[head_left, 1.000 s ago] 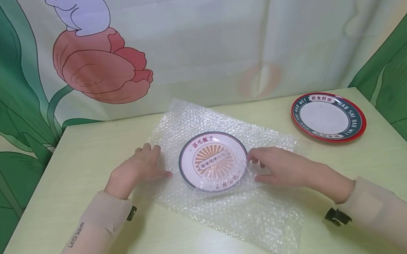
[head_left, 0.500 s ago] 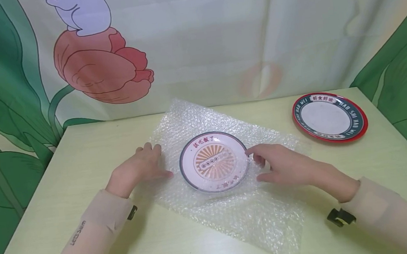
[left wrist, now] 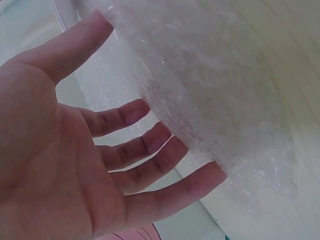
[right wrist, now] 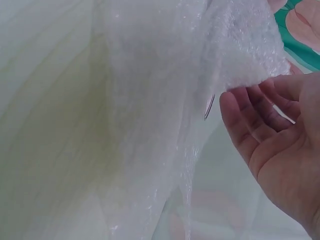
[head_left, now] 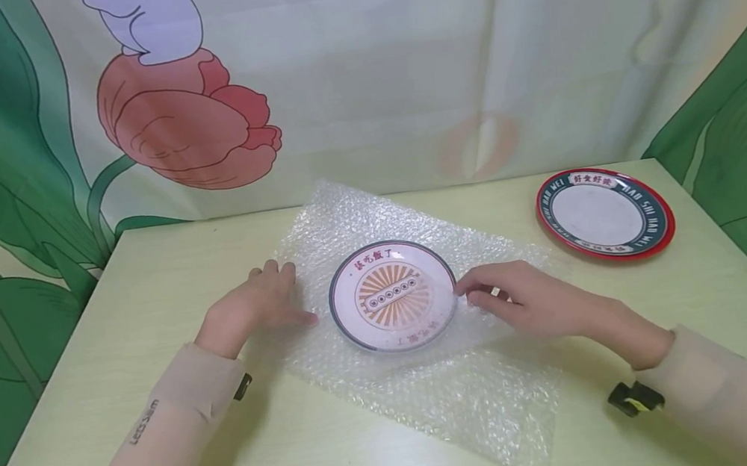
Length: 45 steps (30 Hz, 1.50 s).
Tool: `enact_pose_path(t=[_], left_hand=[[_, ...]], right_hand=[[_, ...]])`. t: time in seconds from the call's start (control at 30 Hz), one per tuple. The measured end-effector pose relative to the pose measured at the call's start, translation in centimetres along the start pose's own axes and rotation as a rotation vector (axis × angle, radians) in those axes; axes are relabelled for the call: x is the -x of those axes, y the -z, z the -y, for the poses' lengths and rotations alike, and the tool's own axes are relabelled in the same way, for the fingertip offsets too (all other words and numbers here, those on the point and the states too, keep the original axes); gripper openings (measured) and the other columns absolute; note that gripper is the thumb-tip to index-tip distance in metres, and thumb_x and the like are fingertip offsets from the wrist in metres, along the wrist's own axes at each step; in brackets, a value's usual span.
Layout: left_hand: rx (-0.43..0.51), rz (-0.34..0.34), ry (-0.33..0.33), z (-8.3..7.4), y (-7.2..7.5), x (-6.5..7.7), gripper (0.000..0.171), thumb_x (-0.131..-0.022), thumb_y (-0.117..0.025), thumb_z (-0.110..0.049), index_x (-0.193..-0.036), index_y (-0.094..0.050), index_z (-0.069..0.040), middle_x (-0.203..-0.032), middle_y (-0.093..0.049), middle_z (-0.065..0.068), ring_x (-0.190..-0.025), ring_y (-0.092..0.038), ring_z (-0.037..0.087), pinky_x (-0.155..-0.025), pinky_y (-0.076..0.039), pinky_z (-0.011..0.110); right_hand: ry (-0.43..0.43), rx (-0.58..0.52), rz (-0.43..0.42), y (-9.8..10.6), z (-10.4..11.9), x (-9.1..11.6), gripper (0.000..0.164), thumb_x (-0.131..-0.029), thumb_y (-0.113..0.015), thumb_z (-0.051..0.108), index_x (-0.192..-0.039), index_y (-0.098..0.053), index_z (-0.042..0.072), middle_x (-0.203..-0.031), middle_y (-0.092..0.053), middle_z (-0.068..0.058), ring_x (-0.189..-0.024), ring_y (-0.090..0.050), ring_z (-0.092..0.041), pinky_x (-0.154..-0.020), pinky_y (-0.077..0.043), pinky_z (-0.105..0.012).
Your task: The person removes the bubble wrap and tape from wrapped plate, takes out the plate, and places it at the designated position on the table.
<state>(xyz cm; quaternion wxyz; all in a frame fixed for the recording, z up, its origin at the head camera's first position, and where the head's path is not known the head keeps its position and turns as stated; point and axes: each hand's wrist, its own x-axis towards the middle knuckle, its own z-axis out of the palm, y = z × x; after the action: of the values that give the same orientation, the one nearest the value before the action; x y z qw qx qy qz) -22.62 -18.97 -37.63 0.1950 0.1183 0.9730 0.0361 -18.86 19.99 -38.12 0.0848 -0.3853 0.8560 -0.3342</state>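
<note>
A white plate [head_left: 379, 292] with a dark rim, a sunburst design and red characters lies on a sheet of clear bubble wrap [head_left: 372, 218]. A flap of the wrap veils its lower right part. My left hand [head_left: 262, 304] rests at the sheet's left side, fingers spread. In the left wrist view, the fingertips of the left hand [left wrist: 115, 145] touch the wrap. To the right of the plate, my right hand [head_left: 528, 297] pinches the wrap close to the rim. The right wrist view has the wrap's corner [right wrist: 250, 55] between thumb and fingers of the right hand [right wrist: 280, 140].
A second plate [head_left: 598, 215], red-edged with a dark green lettered band, sits at the back right of the pale table [head_left: 168, 271]. Behind the table hangs a cloth [head_left: 358, 77] printed with flowers and leaves. Bubble wrap reaches toward the table's front right.
My right thumb has come up toward the index finger, narrowing the gap between them, and the wrist has shifted slightly right. The left hand stays in place.
</note>
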Motion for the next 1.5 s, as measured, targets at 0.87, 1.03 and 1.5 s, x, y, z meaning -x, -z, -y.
enact_pose_path(t=[0.87,1.03,1.5], left_hand=[[0.002,-0.001,0.009,-0.1,0.1,0.1,0.085,-0.088,-0.078,-0.046,-0.139,-0.041,0.012,-0.124,-0.046,0.03,-0.114,-0.048,0.048,-0.097,-0.046,0.059],[0.002,-0.008,0.004,-0.1,0.0,0.1,0.083,-0.088,-0.078,-0.046,-0.136,-0.043,0.012,-0.121,-0.047,0.029,-0.111,-0.049,0.047,-0.096,-0.047,0.058],[-0.009,-0.014,-0.004,-0.2,0.0,0.2,0.083,-0.089,-0.078,-0.046,-0.135,-0.042,0.013,-0.122,-0.047,0.031,-0.111,-0.049,0.049,-0.094,-0.047,0.059]], right_hand=[[0.042,-0.101,0.245,0.4,0.3,0.3,0.015,-0.103,-0.064,0.031,-0.097,-0.072,0.021,-0.09,-0.068,0.01,-0.086,-0.063,-0.011,-0.082,-0.055,-0.033],[0.051,-0.058,0.256,0.0,0.4,0.5,0.018,-0.093,-0.076,0.041,-0.09,-0.065,0.027,-0.091,-0.064,0.015,-0.089,-0.062,-0.016,-0.086,-0.053,-0.036],[-0.042,0.326,0.208,-1.1,0.8,0.7,0.046,-0.077,-0.082,0.062,-0.091,-0.06,0.024,-0.095,-0.053,0.013,-0.087,-0.052,-0.012,-0.082,-0.049,-0.036]])
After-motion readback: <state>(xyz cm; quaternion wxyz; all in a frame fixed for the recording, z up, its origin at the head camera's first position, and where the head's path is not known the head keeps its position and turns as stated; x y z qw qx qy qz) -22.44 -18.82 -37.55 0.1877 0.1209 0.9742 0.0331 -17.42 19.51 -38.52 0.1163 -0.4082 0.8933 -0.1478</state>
